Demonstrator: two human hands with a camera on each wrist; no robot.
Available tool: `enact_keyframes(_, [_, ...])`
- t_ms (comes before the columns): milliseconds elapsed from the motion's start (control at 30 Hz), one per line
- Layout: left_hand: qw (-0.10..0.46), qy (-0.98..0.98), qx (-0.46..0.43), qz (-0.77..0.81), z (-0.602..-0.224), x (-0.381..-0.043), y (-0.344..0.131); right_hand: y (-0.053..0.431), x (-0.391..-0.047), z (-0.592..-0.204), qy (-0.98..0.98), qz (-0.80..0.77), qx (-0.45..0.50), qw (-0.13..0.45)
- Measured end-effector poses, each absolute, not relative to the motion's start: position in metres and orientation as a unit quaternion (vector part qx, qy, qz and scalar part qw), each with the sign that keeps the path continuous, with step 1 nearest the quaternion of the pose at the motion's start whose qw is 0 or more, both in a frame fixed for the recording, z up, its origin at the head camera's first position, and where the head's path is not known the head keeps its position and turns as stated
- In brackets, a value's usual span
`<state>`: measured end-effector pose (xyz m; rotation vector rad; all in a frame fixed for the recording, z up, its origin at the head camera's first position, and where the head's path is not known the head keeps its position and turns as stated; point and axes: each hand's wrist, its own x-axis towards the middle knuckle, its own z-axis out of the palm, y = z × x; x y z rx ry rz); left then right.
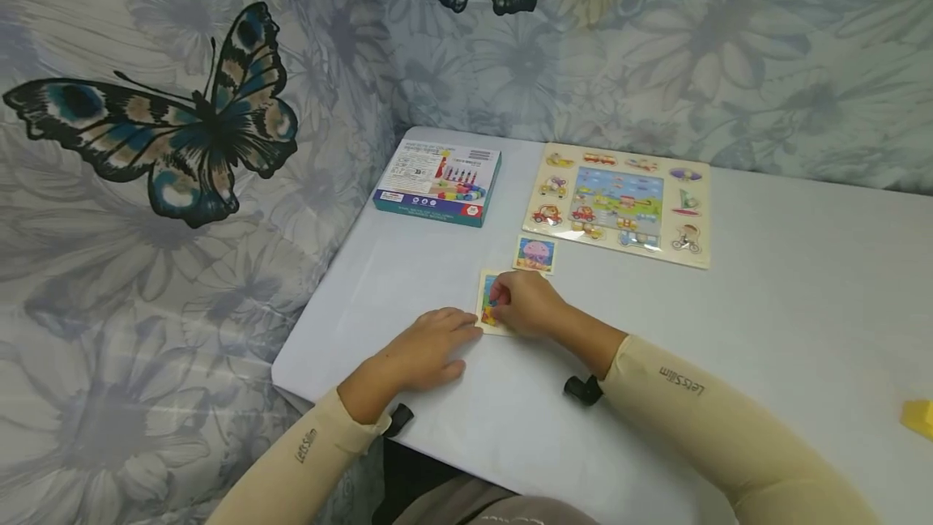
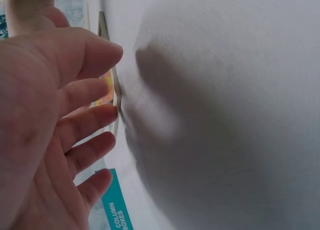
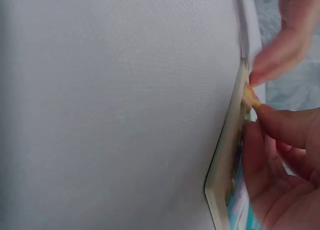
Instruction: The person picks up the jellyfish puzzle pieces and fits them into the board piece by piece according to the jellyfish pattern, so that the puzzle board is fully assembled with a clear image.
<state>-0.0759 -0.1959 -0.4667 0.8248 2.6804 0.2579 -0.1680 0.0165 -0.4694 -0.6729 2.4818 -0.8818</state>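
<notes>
A small framed puzzle board (image 1: pixel 498 331) with a blue, green and yellow picture lies on the white table. My right hand (image 1: pixel 530 305) reaches over its right side and covers much of it. In the right wrist view, thumb and finger pinch a small yellow-and-pink puzzle piece (image 3: pixel 251 95), tilted up at the board's surface. My left hand (image 1: pixel 435 347) lies palm down beside the board, its fingers loosely extended and fingertips right at the left edge. Just beyond the board is a square card-like picture (image 1: pixel 535 254) with a pink jellyfish.
A larger wooden vehicle puzzle (image 1: pixel 690 246) lies at the back of the table. To its left is a flat teal-edged box (image 1: pixel 430 214). Something yellow (image 1: pixel 918 418) shows at the right edge. Patterned fabric (image 1: pixel 525 71) hangs behind and along the left.
</notes>
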Motion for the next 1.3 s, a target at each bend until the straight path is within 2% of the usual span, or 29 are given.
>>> enact_keyframes(367, [0.147,0.944,0.289,0.062,-0.468,-0.079,-0.186,0.014,-0.173,-0.475,0.893,-0.297,-0.254,0.225])
enact_keyframes(633, [0.142,0.949,0.28,0.041,-0.467,-0.08,-0.182,0.017,-0.178,-0.477,0.904,-0.293,-0.238,0.201])
enact_keyframes(867, [0.123,0.943,0.308,0.026,-0.467,-0.082,-0.178,0.016,-0.185,-0.474,0.898,-0.288,-0.233,0.238])
enact_keyframes(1033, [0.13,0.942,0.309,0.015,-0.466,-0.082,-0.178,0.016,-0.194,-0.476,0.892,-0.302,-0.21,0.263])
enact_keyframes(1300, [0.128,0.938,0.321,0.022,-0.465,-0.085,-0.177,0.018,-0.198,-0.48,0.906,-0.278,-0.214,0.236])
